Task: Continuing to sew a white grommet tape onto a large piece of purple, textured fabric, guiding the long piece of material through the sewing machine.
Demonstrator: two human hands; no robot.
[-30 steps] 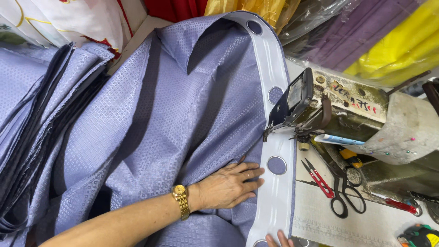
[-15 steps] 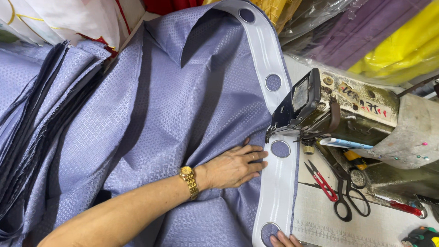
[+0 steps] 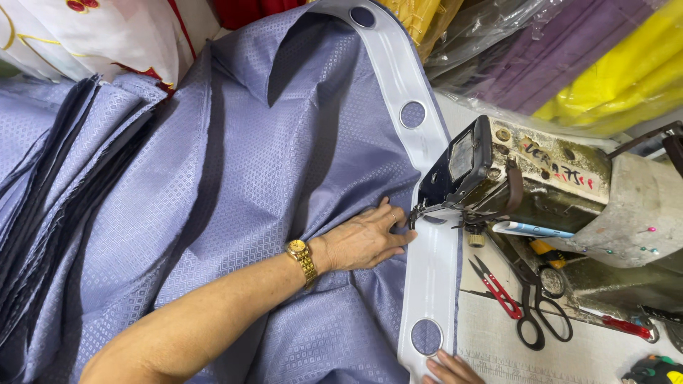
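The left hand [image 3: 366, 242] lies flat and spread on the blue-grey curtain fabric [image 3: 235, 178], pressing it down just beside the needle of the sewing machine [image 3: 498, 178]; it grips nothing. The right hand [image 3: 448, 370] shows only its fingertips at the bottom edge, resting on the white eyelet tape [image 3: 430, 284], and I cannot tell whether it pinches the tape or only touches it. The fabric spreads over the tabletop [image 3: 498, 341] and falls in folds to the left. It looks soft and rather slippery, heavy by its bulk, so flat palms hold it better than pinching. The tape seems stiffer and is good to guide at its edge. Red snips [image 3: 494, 290] and black scissors [image 3: 537, 313] lie right of the tape.
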